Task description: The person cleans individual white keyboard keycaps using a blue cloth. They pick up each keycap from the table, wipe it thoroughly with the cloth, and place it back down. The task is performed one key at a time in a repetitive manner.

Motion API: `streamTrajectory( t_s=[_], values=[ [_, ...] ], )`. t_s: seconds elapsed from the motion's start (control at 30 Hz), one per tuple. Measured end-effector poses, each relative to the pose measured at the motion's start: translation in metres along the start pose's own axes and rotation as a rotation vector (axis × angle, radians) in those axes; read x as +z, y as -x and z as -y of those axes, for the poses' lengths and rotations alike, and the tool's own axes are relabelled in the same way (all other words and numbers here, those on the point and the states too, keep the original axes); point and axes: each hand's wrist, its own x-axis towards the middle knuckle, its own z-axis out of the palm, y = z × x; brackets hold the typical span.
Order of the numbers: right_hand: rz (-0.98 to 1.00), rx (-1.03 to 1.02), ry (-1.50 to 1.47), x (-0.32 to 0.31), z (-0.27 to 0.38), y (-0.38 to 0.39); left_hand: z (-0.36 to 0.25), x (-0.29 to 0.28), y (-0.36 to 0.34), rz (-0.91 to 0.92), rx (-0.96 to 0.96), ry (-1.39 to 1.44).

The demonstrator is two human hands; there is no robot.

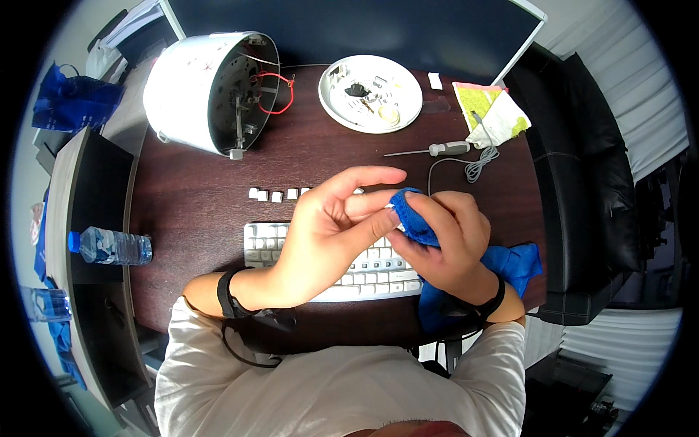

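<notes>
My right hand (457, 237) is closed round a bunched blue cloth (412, 211). My left hand (313, 237) pinches a small white keycap (400, 227) against that cloth, its index finger stretched out; fingers and cloth cover most of the keycap. Both hands hover above a white keyboard (357, 293), hiding its middle. A strip of bare switches shows among its keys near my right hand. Beyond the keyboard stands a row of loose white keycaps (277, 197), partly behind my left hand.
A white pot-shaped appliance (186, 91) lies on its side, innards exposed. A white plate (328, 109) holds small parts. A screwdriver (448, 148), coiled cable (477, 169) and yellow-green cloth (473, 98) lie right. Another blue cloth (513, 266) sits near my right wrist; a water bottle (116, 246) is left.
</notes>
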Motion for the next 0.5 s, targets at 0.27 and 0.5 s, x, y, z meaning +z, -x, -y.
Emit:
streamTrajectory(
  t_s=[0.27,0.5],
  values=[
    [0.003,-0.112,0.043,-0.004,-0.008,0.003,0.001,-0.002,-0.003,0.036,-0.106,0.023],
    [0.036,-0.092,-0.031,-0.004,-0.009,0.001,-0.004,-0.014,-0.011,0.163,-0.156,-0.024]
  ],
)
